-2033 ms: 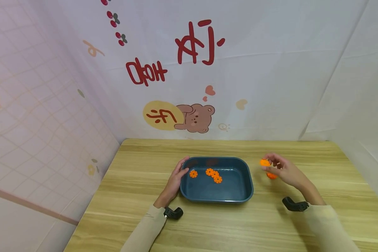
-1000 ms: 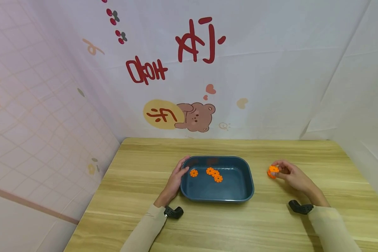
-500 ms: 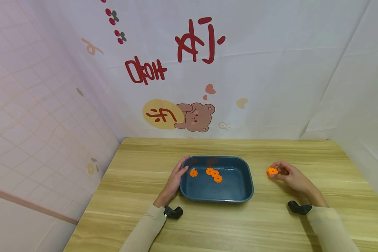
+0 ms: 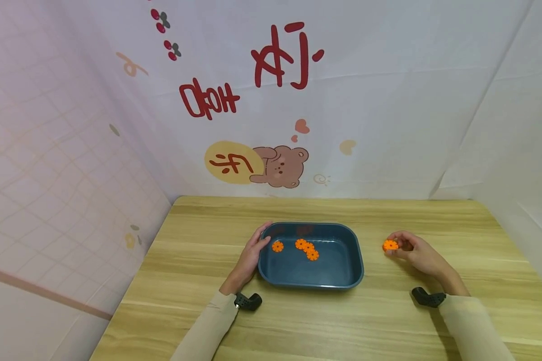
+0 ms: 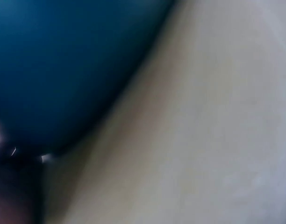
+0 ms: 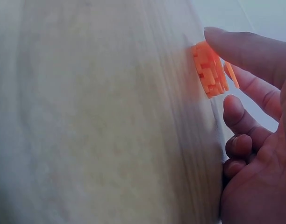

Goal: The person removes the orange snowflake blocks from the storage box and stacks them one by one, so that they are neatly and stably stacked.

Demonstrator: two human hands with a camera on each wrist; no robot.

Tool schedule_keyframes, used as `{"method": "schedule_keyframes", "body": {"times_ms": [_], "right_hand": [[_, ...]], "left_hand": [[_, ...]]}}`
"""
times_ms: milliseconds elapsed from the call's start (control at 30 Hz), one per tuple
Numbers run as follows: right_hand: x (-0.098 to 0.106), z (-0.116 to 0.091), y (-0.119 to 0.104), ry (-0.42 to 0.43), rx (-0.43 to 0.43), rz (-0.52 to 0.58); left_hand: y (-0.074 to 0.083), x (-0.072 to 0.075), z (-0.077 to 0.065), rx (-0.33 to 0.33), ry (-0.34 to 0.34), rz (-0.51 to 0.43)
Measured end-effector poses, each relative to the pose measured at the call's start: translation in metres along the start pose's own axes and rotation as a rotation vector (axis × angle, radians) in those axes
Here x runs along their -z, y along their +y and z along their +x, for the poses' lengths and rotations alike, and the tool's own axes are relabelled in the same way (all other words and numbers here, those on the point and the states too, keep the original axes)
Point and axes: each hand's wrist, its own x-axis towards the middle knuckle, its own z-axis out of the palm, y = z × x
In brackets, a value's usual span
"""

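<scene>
A blue rectangular tray (image 4: 293, 276) sits on the table, and my left hand (image 4: 249, 256) holds its left end with the thumb over the rim. Inside the tray lie several orange interlocking discs: a lone disc (image 4: 277, 246) near the left wall and an overlapping row of discs (image 4: 308, 247) further in. To the right of the tray, my right hand (image 4: 417, 252) pinches an orange disc (image 6: 232, 74) between thumb and index finger. That disc is tilted slightly off a short stack of discs (image 6: 210, 70) standing on the table; the other fingers are curled.
The wooden table (image 4: 325, 326) ends at the back against a white printed wall cloth (image 4: 388, 100). Another cloth wall (image 4: 72, 150) rises on the left. Black wrist cameras (image 4: 426, 297) are strapped to both wrists.
My right hand has moved slightly right and down with its disc, from over the table beside the stack onto the stack. My left hand and the tray have stayed put.
</scene>
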Motion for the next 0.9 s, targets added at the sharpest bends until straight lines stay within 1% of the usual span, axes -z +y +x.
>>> {"method": "schedule_keyframes", "body": {"times_ms": [133,367,667,900], "right_hand": [[0.0,0.002,0.0001,0.002,0.011,-0.015],[0.0012,0.0032,-0.0008,0.002,0.005,-0.002],[-0.0002,0.0011,-0.0027,-0.009,0.017,-0.015],[-0.0001,0.0011,-0.0002,-0.011,0.0,-0.009]], "left_hand": [[0.0025,0.0002,0.0006,0.0,0.005,-0.004],[0.0019,0.0015,0.0024,-0.019,-0.007,0.013],[0.003,0.0004,0.0004,-0.011,-0.018,0.024],[0.0032,0.001,0.0004,-0.008,-0.034,0.007]]}}
